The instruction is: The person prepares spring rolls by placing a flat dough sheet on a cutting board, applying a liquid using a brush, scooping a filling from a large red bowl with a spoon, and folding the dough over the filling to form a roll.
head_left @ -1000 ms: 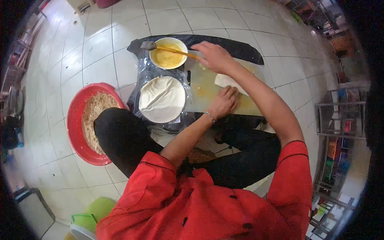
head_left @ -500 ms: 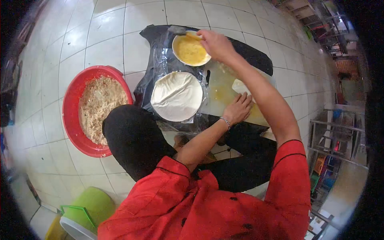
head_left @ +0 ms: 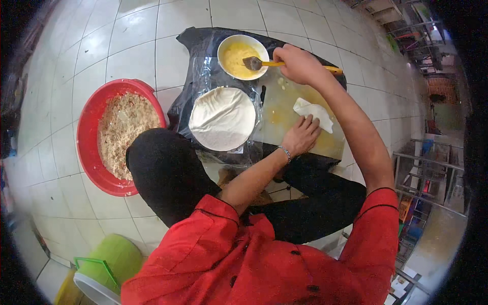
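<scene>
My right hand (head_left: 300, 63) is closed round the yellow handle of a brush (head_left: 273, 63). The brush head is over the right side of a white bowl (head_left: 220, 56) of yellow liquid that looks like beaten egg. Lower down, my left hand (head_left: 303, 135) lies with fingers stretched out on the near edge of a pale folded wrapper (head_left: 314, 112). That wrapper rests on a whitish cutting board (head_left: 274, 109) smeared with yellow. Left of the board sits a round stack of thin pale wrappers (head_left: 223, 122) on clear plastic.
At the left stands a red basin (head_left: 85, 142) of crumbly pale-brown filling (head_left: 122, 129). A green bucket (head_left: 116, 256) is at the lower left. Black sheeting (head_left: 201, 36) lies under the bowl and board on the tiled floor (head_left: 134, 30). Metal racks (head_left: 432, 178) line the right side.
My right hand has moved right and slightly down with the brush, whose head has crossed from the bowl's upper left to its right side. My left hand stays at the folded wrapper, which now shows more fully.
</scene>
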`<control>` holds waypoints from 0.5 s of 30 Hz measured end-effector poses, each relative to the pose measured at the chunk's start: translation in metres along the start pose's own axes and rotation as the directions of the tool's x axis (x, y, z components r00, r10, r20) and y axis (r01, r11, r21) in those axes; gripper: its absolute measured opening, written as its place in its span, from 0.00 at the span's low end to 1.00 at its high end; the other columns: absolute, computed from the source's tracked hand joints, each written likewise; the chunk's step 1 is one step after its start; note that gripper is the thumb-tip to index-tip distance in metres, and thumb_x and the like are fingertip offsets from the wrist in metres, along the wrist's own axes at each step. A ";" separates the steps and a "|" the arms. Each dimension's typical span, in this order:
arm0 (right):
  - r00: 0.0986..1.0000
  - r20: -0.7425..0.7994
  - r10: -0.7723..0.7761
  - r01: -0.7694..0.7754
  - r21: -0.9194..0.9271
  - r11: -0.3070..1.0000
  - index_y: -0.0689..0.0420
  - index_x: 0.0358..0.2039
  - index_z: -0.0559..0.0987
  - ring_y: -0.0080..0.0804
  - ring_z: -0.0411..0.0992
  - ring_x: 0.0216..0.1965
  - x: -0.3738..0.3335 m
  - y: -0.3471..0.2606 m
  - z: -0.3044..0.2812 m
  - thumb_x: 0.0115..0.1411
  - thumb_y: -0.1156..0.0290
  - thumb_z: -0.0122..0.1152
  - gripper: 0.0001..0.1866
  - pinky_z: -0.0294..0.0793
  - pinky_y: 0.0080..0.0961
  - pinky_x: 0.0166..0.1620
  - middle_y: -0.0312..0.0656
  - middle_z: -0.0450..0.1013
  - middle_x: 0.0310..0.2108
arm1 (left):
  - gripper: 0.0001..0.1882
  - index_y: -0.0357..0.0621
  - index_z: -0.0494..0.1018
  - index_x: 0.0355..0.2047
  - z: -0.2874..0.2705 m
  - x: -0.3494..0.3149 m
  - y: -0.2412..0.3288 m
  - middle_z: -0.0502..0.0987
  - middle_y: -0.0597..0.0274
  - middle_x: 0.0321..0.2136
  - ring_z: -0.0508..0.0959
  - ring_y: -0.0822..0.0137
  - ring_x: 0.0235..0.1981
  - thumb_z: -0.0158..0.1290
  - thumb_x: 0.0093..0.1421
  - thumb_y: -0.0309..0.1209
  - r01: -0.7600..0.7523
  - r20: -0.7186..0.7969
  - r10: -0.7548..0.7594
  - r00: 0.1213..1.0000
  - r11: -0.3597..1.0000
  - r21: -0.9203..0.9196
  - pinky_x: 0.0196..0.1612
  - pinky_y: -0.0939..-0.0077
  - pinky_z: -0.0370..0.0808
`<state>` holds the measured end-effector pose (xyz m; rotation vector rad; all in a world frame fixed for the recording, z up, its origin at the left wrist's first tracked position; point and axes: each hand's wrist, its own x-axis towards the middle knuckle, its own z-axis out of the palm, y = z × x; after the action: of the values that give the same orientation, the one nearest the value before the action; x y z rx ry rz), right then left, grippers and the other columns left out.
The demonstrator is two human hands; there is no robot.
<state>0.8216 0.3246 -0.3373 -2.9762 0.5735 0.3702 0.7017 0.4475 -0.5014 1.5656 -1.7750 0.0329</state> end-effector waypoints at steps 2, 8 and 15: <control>1.000 0.008 0.021 -0.022 0.030 0.999 0.55 0.38 0.73 0.47 0.73 0.43 0.001 -0.002 0.004 0.54 0.73 0.56 0.10 0.73 0.41 0.45 0.45 0.72 0.39 | 0.23 0.45 0.73 0.48 0.001 -0.001 0.000 0.69 0.54 0.54 0.64 0.51 0.60 0.56 0.54 0.41 0.001 -0.003 -0.001 1.000 1.000 0.011 0.63 0.55 0.60; 0.998 0.066 -0.008 -0.005 0.194 0.981 0.55 0.42 0.79 0.51 0.76 0.41 0.005 0.001 0.014 0.59 0.66 0.54 0.13 0.75 0.44 0.45 0.49 0.79 0.38 | 0.22 0.44 0.73 0.48 0.002 -0.002 0.000 0.69 0.54 0.54 0.64 0.51 0.60 0.55 0.55 0.41 0.008 0.036 -0.008 0.999 1.000 0.019 0.63 0.55 0.59; 0.970 0.239 0.036 -0.197 0.698 0.688 0.59 0.48 0.76 0.19 0.70 0.25 0.002 0.011 0.027 0.65 0.65 0.52 0.15 0.70 0.19 0.29 0.34 0.77 0.30 | 0.22 0.44 0.73 0.49 0.004 -0.002 0.000 0.68 0.53 0.55 0.64 0.50 0.60 0.54 0.56 0.41 -0.002 0.002 0.002 1.000 1.000 0.017 0.62 0.54 0.60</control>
<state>0.8136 0.3177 -0.3640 -2.1126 0.6888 0.3518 0.6994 0.4476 -0.5056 1.5758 -1.7823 0.0476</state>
